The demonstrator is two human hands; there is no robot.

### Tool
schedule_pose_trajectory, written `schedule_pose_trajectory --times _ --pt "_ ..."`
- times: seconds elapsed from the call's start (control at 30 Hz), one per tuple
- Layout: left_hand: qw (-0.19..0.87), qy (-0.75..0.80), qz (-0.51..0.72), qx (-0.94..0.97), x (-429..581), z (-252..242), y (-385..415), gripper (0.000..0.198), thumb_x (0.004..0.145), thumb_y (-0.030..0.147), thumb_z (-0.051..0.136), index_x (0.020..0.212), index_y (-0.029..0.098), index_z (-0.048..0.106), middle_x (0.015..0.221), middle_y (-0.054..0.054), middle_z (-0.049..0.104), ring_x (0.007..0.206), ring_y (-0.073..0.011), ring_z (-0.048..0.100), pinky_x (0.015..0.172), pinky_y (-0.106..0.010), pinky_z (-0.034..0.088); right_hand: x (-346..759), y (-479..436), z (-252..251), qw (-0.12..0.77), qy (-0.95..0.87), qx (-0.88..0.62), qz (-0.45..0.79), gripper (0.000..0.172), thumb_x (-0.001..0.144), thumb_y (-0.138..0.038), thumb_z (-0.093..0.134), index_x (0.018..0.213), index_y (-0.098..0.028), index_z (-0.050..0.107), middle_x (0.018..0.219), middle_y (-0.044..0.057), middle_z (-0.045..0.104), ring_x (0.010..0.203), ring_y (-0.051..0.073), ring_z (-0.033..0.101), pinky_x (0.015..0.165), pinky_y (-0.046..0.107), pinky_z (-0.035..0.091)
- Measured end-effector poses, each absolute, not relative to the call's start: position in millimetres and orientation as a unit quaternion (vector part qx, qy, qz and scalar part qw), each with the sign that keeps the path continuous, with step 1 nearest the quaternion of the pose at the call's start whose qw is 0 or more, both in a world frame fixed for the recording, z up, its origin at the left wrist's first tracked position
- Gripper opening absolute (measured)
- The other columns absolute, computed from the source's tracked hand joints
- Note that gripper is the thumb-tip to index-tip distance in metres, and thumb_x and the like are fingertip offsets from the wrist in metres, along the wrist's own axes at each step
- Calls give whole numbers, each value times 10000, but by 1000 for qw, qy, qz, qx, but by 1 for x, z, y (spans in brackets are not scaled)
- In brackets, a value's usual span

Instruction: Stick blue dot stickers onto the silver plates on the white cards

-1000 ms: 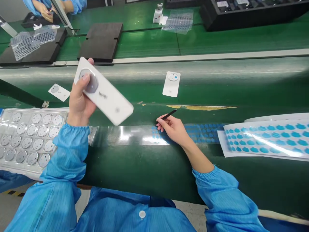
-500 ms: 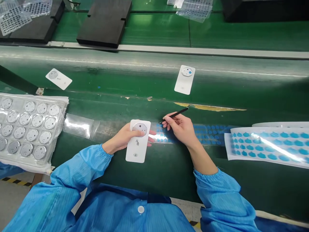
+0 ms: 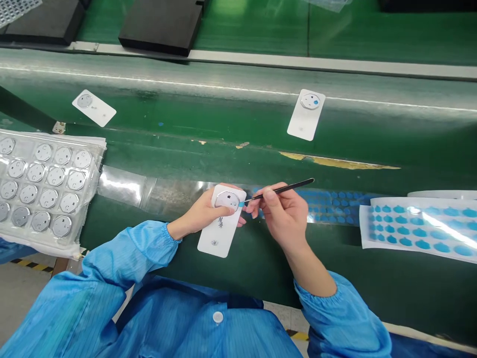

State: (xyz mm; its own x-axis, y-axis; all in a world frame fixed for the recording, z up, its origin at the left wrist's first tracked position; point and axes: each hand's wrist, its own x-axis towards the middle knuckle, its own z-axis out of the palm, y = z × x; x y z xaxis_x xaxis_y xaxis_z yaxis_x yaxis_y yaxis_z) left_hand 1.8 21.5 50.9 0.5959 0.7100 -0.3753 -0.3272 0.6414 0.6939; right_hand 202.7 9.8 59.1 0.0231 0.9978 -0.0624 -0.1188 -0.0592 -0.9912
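My left hand (image 3: pixel 203 214) grips a white rectangular plate (image 3: pixel 219 226) with a grey octagonal disc at its top end, held low over the green bench. My right hand (image 3: pixel 283 214) pinches black tweezers (image 3: pixel 283 189) whose tip carries a small blue sticker (image 3: pixel 241 204) at the right edge of the disc. Behind my hands lies a clear film strip (image 3: pixel 328 201) with rows of blue stickers.
A plastic tray of grey octagonal discs (image 3: pixel 40 184) sits at the left. A white sheet of blue stickers (image 3: pixel 417 226) lies at the right. Two more white plates (image 3: pixel 94 107) (image 3: pixel 305 115) rest on the green conveyor belt (image 3: pixel 223 109). Black foam pads (image 3: pixel 162 25) lie beyond.
My left hand brought the white plate down from the air to the bench. My right hand lifted a blue sticker with the tweezers and moved it to the plate's disc. The belt plates shifted right.
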Motion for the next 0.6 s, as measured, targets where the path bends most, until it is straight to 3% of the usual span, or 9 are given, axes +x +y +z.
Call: schedule_pose_trajectory --times 0.33,0.47,0.6 --pt "831 280 355 325 6 44 18 478 758 139 752 1206 164 585 902 -38 752 736 -235 765 670 -345 640 187 -3 60 533 -444 -493 525 255 979 -459 763 921 -219 699 717 19 737 557 176 699 439 280 569" --pt "810 286 362 363 7 42 19 468 768 185 774 1201 171 596 929 -42 741 713 -207 743 594 -268 574 187 -5 61 539 -451 -496 510 214 981 -440 765 928 -237 722 715 24 741 537 190 697 416 305 568" --pt "791 293 373 387 7 39 19 457 771 238 810 1179 179 613 968 -45 722 752 -197 720 624 -274 573 188 -6 60 542 -464 -495 496 194 986 -442 758 925 -260 732 718 25 740 545 197 697 404 315 551"
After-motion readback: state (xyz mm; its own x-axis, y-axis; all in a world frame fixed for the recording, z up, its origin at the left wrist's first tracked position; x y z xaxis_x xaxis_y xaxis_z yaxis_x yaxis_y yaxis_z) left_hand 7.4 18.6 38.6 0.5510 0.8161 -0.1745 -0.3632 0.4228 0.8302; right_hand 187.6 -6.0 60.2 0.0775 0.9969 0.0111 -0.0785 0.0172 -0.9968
